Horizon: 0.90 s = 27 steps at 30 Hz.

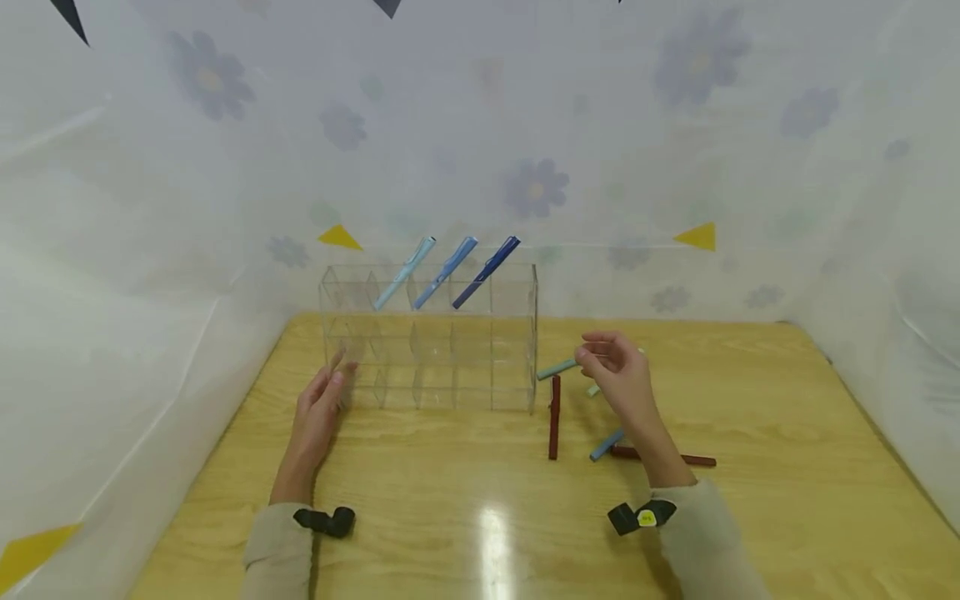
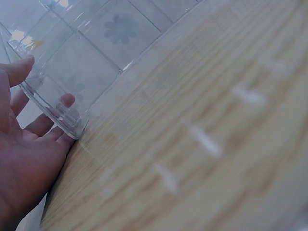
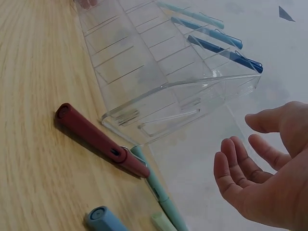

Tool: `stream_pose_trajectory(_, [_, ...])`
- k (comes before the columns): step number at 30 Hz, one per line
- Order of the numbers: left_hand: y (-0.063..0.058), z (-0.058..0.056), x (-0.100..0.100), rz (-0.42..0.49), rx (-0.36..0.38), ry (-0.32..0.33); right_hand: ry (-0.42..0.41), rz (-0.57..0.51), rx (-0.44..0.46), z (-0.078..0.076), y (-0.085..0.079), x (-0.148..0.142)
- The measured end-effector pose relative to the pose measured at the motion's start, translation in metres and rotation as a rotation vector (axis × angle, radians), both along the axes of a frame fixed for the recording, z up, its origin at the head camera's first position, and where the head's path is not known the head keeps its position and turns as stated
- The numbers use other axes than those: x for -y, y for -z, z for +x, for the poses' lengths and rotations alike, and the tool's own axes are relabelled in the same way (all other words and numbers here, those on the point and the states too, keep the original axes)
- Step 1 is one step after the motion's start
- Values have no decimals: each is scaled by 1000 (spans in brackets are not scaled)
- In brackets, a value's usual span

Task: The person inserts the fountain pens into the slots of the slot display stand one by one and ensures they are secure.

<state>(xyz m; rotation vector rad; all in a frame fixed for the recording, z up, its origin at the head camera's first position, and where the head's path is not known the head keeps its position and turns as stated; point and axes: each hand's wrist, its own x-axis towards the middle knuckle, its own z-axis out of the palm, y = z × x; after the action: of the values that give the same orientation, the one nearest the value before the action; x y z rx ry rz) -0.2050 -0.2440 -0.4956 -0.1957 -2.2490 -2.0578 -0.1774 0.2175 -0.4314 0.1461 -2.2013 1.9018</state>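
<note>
A clear plastic pen rack (image 1: pixel 471 398) with several compartments stands on the table. In its top row lean a light blue pen (image 1: pixel 405 273), a mid-blue pen (image 1: pixel 446 273) and a dark blue pen (image 1: pixel 486 273). My left hand (image 1: pixel 318 408) rests at the rack's left end, its fingers against the side panel in the left wrist view. My right hand (image 1: pixel 621 379) hovers right of the rack, fingers loosely bent and holding nothing. Near it lie a green pen (image 3: pixel 156 185), a dark red pen (image 1: pixel 554 421), a blue pen (image 1: pixel 606 445) and a pale green pen (image 3: pixel 162 222), partly hidden.
Another dark red pen (image 1: pixel 699 460) lies partly behind my right wrist. The wooden table (image 1: pixel 420 508) meets a pale flowered sheet (image 1: pixel 600 150) behind the rack, and similar sheeting walls in both sides.
</note>
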Motion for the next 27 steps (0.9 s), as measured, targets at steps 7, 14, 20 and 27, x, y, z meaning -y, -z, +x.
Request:
stream_pose_trajectory(7, [-3, -4, 2, 48, -3, 15, -24, 99, 80, -9, 20, 5])
stream_pose_trajectory(14, [-4, -1, -2, 66, 14, 19, 14, 278, 129, -6, 33, 12])
stream_pose_trajectory(20, [-3, -1, -2, 63, 18, 19, 9, 339, 145, -5, 41, 16])
stream_pose_trajectory(27, [-2, -1, 0, 64, 10, 42, 20, 411, 177, -6, 48, 24])
